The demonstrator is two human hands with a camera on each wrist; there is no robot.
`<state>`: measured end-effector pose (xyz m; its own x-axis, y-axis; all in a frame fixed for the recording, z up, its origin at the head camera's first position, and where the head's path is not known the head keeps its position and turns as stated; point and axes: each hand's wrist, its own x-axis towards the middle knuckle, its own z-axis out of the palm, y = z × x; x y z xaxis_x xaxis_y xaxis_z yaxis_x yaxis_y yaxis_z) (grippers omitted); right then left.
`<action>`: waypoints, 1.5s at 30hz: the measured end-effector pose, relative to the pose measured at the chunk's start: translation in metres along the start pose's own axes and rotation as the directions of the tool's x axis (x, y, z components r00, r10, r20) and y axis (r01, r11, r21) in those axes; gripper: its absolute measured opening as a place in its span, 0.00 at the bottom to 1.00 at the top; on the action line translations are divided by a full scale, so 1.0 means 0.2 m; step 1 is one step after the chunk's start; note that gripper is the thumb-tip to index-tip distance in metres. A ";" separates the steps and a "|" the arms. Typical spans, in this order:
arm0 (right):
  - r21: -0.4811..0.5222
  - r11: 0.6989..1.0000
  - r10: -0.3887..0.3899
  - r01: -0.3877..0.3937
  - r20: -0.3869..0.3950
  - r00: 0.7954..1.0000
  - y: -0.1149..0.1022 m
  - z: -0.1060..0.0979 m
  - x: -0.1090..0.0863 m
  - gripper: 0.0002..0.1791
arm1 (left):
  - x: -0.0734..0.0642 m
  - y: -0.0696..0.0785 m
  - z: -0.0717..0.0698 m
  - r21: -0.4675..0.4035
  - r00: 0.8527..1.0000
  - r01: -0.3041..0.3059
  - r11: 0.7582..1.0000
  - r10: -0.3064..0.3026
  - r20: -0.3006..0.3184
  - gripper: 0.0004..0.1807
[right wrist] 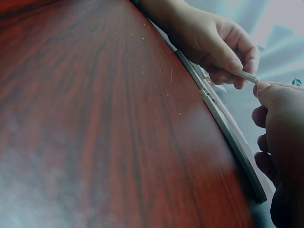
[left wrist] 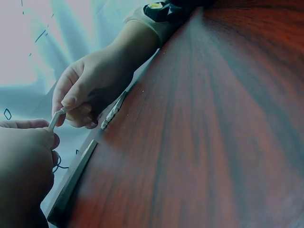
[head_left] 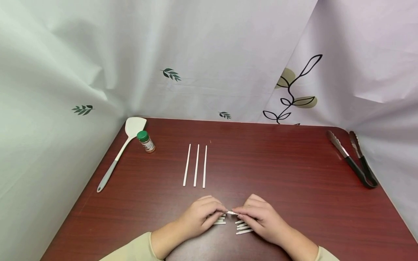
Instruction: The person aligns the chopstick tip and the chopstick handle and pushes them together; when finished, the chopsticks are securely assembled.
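White stick (head_left: 230,212) is what we have between our hands, apparently raised above the near part of the table (head_left: 277,163), the left hand (head_left: 204,215) and right hand (head_left: 262,219) each pinching it with thumb and finger. A seam seems to show between the grips, so we judge that 2 pieces are being joined end to end. To do it well, we should line them up straight, pinch close to the seam and push evenly; forced at a slant, so thin a stick could snap. Nearby, the right bunch of short sticks (head_left: 244,232) has narrowed tips turned left, towards the left bunch of short sticks (head_left: 220,223), a handy layout for matching ends.

From the left wrist, we see a dark device (left wrist: 166,14) on the right wrist, which the head view does not show, and the stick appears kinked, a cue to straighten it. Only from the head can we plainly make out the 3 long sticks (head_left: 196,165) lying apart farther off, the tongs (head_left: 354,167) to the right, and the spice jar (head_left: 147,143) and spatula (head_left: 135,127) far left.
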<state>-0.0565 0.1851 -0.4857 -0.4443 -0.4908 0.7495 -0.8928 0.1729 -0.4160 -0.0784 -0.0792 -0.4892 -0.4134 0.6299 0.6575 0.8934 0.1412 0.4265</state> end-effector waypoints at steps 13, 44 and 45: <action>-0.053 0.985 0.163 -0.165 -0.040 0.986 0.02 0.00 -0.06 0.04 | 0.00 -0.01 0.00 0.002 0.999 -0.032 0.999 0.032 0.004 0.07; -0.033 0.984 0.170 -0.174 -0.095 0.981 -0.02 0.05 -0.05 0.10 | 0.00 -0.02 0.00 0.013 0.996 -0.090 0.996 0.090 -0.001 0.07; -0.029 0.984 0.171 -0.174 -0.094 0.981 -0.02 0.05 -0.05 0.11 | 0.00 -0.02 0.00 0.013 0.996 -0.091 0.996 0.091 -0.001 0.07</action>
<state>-0.0485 0.1812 -0.4968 -0.5951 -0.3716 0.7126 -0.8037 0.2804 -0.5249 -0.0808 -0.0802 -0.4911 -0.3309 0.6395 0.6940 0.9294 0.0936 0.3569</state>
